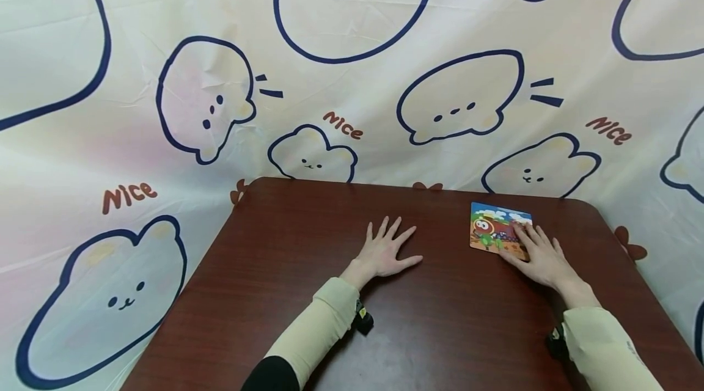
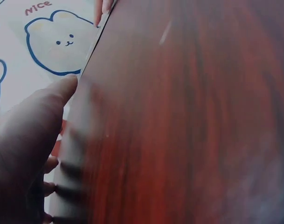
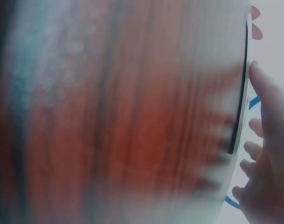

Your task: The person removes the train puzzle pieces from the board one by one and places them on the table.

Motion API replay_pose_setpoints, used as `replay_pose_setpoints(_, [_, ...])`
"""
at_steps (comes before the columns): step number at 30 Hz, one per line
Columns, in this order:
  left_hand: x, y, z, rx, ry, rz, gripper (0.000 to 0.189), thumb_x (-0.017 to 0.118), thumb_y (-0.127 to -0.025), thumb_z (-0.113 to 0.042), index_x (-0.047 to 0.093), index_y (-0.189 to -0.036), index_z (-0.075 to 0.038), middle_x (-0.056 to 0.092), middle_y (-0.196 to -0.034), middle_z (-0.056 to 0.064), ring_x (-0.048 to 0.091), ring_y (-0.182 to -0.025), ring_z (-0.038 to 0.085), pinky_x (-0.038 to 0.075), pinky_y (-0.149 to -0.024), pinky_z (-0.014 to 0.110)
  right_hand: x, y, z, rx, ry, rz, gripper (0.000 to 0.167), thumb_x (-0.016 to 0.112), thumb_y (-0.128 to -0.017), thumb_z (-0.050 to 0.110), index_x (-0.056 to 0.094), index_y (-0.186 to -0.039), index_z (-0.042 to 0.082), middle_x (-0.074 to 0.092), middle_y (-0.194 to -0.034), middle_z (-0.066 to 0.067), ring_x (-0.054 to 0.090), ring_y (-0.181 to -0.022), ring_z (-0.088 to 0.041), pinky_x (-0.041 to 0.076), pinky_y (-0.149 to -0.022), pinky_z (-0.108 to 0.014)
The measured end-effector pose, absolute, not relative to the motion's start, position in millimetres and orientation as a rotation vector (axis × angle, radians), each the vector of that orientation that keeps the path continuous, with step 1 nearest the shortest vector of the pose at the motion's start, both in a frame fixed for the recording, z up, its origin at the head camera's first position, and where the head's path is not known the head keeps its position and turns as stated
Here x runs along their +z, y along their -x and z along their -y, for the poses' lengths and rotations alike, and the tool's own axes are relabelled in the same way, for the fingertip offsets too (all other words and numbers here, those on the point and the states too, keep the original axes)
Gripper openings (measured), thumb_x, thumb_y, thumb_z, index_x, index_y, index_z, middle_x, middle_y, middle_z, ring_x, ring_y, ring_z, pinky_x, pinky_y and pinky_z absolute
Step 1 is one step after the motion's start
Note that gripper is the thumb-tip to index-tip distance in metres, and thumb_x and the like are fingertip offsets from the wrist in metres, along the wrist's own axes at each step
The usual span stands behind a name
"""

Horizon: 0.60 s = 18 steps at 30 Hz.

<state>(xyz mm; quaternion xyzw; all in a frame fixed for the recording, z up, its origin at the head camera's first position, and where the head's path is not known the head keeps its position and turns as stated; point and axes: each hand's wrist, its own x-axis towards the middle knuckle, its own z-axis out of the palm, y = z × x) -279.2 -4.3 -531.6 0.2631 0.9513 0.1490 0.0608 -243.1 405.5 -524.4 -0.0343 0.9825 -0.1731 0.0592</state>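
A flat, colourful cartoon picture board (image 1: 495, 232) lies at the right of the brown table, its near right corner covered by my right hand (image 1: 541, 256). That hand's fingers are spread and rest on the board. In the right wrist view the board shows only as a thin dark edge (image 3: 239, 112) beside the thumb of the right hand (image 3: 272, 135). My left hand (image 1: 384, 250) is spread flat over the middle of the table and holds nothing. The left wrist view catches the thumb and some fingertips of the left hand (image 2: 30, 135) over the tabletop.
The dark brown wooden table (image 1: 440, 330) reaches back to a pale cloth (image 1: 374, 91) printed with blue-outlined cartoon animals. A black wrist camera (image 1: 362, 317) sits under the left sleeve, and another wrist camera (image 1: 557, 342) under the right one.
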Motion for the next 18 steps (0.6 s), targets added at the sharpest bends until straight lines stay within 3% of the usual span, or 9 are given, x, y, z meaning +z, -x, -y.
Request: replay_pose_setpoints(18, [-526,272,-10,0.369,-0.848,-2.863,0.081,0.049,-0.107,-0.073,0.024,-0.177,-0.039,0.015,-0.188,0.004,0.009,-0.175,0.035,0.013,-0.139,0.068,-522,239,-392,-0.539,0.144,-2.939,0.104,0.063,-0.103,0.065,0.027,-0.170,-0.006,0.016,-0.174,-0.043,0.011,-0.162,-0.063,0.008,-0.129,-0.084])
